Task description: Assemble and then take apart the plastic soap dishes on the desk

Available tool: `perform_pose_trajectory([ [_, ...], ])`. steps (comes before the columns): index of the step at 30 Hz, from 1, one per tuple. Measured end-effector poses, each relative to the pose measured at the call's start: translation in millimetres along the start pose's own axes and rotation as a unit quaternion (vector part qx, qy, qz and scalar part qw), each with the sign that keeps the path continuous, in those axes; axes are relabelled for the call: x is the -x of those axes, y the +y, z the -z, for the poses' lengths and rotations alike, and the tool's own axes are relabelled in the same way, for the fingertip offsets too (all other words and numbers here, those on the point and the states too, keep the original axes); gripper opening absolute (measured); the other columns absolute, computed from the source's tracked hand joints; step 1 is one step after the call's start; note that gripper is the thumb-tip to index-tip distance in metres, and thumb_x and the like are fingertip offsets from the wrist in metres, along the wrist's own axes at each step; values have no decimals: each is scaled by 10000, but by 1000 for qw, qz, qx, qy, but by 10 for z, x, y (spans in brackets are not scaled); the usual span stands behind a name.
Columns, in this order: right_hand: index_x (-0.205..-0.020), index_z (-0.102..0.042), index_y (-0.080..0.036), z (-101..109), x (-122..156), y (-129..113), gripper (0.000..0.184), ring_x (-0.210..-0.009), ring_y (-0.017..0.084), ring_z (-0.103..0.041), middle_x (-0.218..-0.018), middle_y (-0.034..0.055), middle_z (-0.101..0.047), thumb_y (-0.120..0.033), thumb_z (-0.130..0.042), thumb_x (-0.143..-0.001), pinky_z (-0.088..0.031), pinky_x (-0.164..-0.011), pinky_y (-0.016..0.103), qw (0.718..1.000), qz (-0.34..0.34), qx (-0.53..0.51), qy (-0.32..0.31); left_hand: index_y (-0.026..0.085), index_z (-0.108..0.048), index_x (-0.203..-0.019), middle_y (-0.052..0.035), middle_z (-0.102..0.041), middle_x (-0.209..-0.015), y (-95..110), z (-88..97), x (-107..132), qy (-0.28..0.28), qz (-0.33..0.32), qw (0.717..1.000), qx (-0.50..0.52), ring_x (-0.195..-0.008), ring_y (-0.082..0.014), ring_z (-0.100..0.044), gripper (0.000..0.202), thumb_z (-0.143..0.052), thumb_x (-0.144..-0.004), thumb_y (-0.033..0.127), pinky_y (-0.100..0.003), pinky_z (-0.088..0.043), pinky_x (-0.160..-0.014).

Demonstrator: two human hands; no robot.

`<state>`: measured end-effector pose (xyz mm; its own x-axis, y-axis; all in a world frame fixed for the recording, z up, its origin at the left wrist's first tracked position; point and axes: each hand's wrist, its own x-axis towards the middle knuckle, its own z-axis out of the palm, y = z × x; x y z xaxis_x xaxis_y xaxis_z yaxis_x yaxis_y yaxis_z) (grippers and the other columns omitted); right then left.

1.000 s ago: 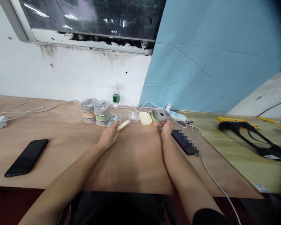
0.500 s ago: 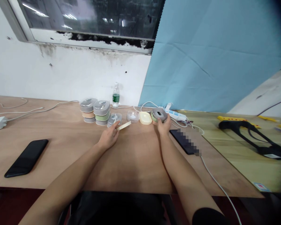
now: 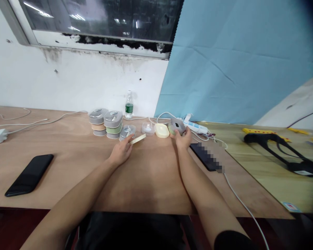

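Observation:
My left hand (image 3: 122, 150) is closed on the edge of a thin cream-coloured lid (image 3: 138, 139), held tilted above the table. My right hand (image 3: 183, 139) has its fingers around a grey lid (image 3: 177, 125) with a dark slot, which sits tilted at a small pile with a green piece (image 3: 171, 130) under it. Left of that pile lies an open cream container (image 3: 162, 131), and beside it a clear plastic container (image 3: 148, 129). A single grey-lidded box (image 3: 127, 132) stands just behind my left fingers.
Two stacks of boxes, the left stack (image 3: 98, 121) and the right stack (image 3: 113, 124), stand at the back near a water bottle (image 3: 129, 106). A power strip (image 3: 197, 127) with cables lies behind my right hand. Phones lie at left (image 3: 30, 175) and right (image 3: 205, 156).
The grey lid in my right hand has tipped up slightly and shifted a little, and my right fingers have moved with it. My left hand and the cream lid are nearly still.

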<state>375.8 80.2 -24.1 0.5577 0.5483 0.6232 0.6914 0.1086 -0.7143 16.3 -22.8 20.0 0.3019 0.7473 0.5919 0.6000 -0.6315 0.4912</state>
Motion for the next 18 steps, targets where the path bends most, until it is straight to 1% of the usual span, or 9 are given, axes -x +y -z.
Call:
perform_pose_trajectory([
  [3,-1304,-463,-124,3,1,-21,720,-1059,280,-562,-1201,161,-579,-470,-652,-702,-419,-947,461,999,-23,0,42,190,-421,-1339,-96,-635,-1214,-19,-15,0,6,-6,1000,-13,-1089,-214,-615,458,-474,-884,190,-357,-505,-906],
  [4,-1300,-467,-122,6,1,-30,722,-1053,278,-566,-1192,160,-587,-466,-659,-695,-425,-942,452,999,-25,0,46,186,-448,-1312,-99,-631,-1217,-24,-19,-1,8,-13,1000,-17,-1089,-214,-614,426,-470,-887,193,-358,-503,-911],
  [8,-1297,-473,-106,19,4,-57,747,-1030,274,-576,-1185,170,-590,-451,-687,-670,-438,-925,434,998,-43,-7,37,194,-507,-1238,-94,-644,-1165,-31,-23,-7,14,-48,999,-17,-1044,-207,-625,343,-445,-900,198,-359,-513,-885],
  [12,-1314,-442,-112,14,9,-60,735,-1058,277,-562,-1201,167,-569,-431,-666,-690,-424,-938,451,998,-52,-29,26,199,-531,-1194,-92,-656,-1101,-22,-17,-17,26,-75,997,-12,-1018,-200,-629,305,-436,-904,185,-349,-521,-858],
  [14,-1318,-430,-104,8,11,-55,729,-1085,285,-547,-1214,174,-554,-421,-655,-701,-409,-953,463,998,-48,-35,22,203,-534,-1186,-92,-655,-1096,-22,-18,-21,27,-79,996,-12,-1019,-204,-628,302,-437,-901,180,-353,-521,-857],
  [18,-1334,-414,-94,0,14,-43,753,-1063,285,-563,-1237,184,-549,-406,-657,-694,-417,-950,456,998,-52,-40,19,201,-532,-1182,-92,-654,-1093,-34,-25,-22,29,-79,996,-15,-1018,-203,-628,299,-435,-900,175,-348,-520,-859],
])
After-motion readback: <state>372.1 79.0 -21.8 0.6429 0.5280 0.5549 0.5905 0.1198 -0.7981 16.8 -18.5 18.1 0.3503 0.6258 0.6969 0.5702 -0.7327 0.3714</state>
